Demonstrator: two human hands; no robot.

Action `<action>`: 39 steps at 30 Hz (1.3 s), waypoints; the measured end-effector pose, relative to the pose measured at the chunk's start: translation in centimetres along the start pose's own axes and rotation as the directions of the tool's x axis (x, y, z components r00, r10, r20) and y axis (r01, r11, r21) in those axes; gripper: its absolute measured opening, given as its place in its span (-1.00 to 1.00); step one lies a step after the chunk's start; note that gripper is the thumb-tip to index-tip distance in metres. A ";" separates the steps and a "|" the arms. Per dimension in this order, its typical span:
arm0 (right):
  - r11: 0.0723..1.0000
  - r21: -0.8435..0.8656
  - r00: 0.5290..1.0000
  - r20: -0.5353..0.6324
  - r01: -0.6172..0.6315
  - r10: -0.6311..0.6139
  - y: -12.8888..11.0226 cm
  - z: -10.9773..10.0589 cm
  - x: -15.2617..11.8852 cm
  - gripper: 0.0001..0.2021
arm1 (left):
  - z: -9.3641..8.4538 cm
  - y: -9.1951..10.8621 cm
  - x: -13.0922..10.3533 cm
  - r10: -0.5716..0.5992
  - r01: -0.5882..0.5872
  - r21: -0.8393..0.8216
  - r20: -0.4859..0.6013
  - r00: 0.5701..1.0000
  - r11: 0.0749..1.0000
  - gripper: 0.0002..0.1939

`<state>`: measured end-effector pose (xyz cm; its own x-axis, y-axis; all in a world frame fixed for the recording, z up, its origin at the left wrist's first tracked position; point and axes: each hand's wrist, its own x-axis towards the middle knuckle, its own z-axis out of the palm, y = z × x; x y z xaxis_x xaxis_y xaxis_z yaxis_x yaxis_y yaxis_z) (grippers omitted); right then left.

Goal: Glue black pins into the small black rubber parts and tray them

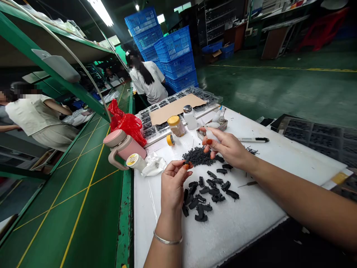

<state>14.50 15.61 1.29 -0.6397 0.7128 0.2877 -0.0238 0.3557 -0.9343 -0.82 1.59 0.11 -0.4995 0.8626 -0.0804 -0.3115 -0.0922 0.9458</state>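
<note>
Between the thumb and fingers of my left hand (174, 182) is a small black plastic part (187, 160), held upright over the white work surface (156, 227). My right hand (227, 147) grips a small translucent squeeze bottle (212, 137), its thin tip pointing up and to the left. Under and between the hands lies a heap of tiny black pieces (198, 155). Closer to me, several curved black plastic parts (214, 191) are scattered on the surface. A thin pointed tool (248, 184) lies to their right, below my right forearm.
A pink thermos (124, 145), a white-bodied jar (136, 162) and crumpled tissue (154, 164) stand at left. Behind are a yellow-lidded jar (176, 125), a pump bottle (190, 117) and a compartment tray (156, 108). A green conveyor belt (75, 208) runs alongside; co-workers sit beyond.
</note>
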 end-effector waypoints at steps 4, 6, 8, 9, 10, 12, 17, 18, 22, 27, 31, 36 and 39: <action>0.997 -0.019 0.997 -0.021 0.074 -0.075 -0.9 -0.2 -0.3 -0.55 | -0.1 -0.1 -0.1 0.026 -0.025 0.069 -0.009 1.000 0.997 -0.80; 0.993 0.035 0.994 -0.027 0.109 -0.108 -1.6 -0.2 -0.7 -0.59 | -0.2 -0.1 -0.1 0.045 -0.044 0.109 -0.010 0.999 0.993 -0.79; 0.992 0.021 0.990 -0.057 0.128 -0.126 -2.3 -0.3 -1.1 -0.67 | -0.3 -0.1 -0.1 0.063 -0.061 0.148 -0.007 0.998 0.987 -0.79; 0.990 -0.019 0.985 -0.092 0.143 -0.144 -2.6 -0.4 -1.3 -0.70 | -0.3 -0.1 -0.1 0.070 -0.068 0.166 -0.005 0.998 0.984 -0.79; 0.985 -0.069 0.976 -0.133 0.161 -0.169 -2.8 -0.5 -1.5 -0.72 | -0.3 -0.1 -0.1 0.076 -0.073 0.182 -0.005 0.997 0.981 -0.79; 0.966 -0.160 0.954 -0.189 0.202 -0.231 -3.0 -0.5 -1.7 -0.75 | -0.2 0.0 0.0 0.086 -0.083 0.209 -0.006 0.996 0.974 -0.79; 0.944 -0.210 0.952 -0.116 0.256 -0.284 -3.2 -0.4 -1.8 -0.80 | 0.0 0.2 -0.1 0.129 -0.117 0.282 -0.021 0.991 0.952 -0.79; 0.947 -0.206 0.955 -0.114 0.247 -0.274 -3.2 -0.3 -1.9 -0.79 | 0.1 0.2 -0.2 0.139 -0.127 0.298 -0.021 0.990 0.946 -0.79; 0.969 -0.138 0.964 -0.146 0.203 -0.222 -3.1 0.3 -2.0 -0.75 | 0.0 0.1 -0.2 0.179 -0.164 0.355 -0.011 0.984 0.921 -0.80; 0.961 -0.142 0.961 -0.109 0.239 -0.255 -2.8 1.0 -2.3 -0.79 | -0.1 0.0 -0.2 0.198 -0.178 0.401 -0.008 0.980 0.898 -0.80; 0.934 -0.218 0.942 -0.122 0.283 -0.313 -2.7 1.0 -2.3 -0.82 | -0.1 0.1 -0.3 0.216 -0.191 0.435 -0.008 0.976 0.880 -0.81; 0.919 -0.247 0.931 -0.125 0.306 -0.344 -2.6 0.9 -2.3 -0.84 | -0.1 0.1 -0.3 0.217 -0.190 0.462 -0.006 0.976 0.866 -0.82; 0.910 -0.257 0.924 -0.115 0.326 -0.364 -2.7 1.0 -2.3 -0.86 | -0.1 0.1 -0.4 0.217 -0.190 0.472 -0.003 0.976 0.861 -0.81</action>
<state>15.29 12.44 3.01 -0.4939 0.5989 0.6304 -0.0328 0.7117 -0.7018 -0.74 1.21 0.15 -0.5577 0.8205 0.1259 0.2079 -0.0088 0.9781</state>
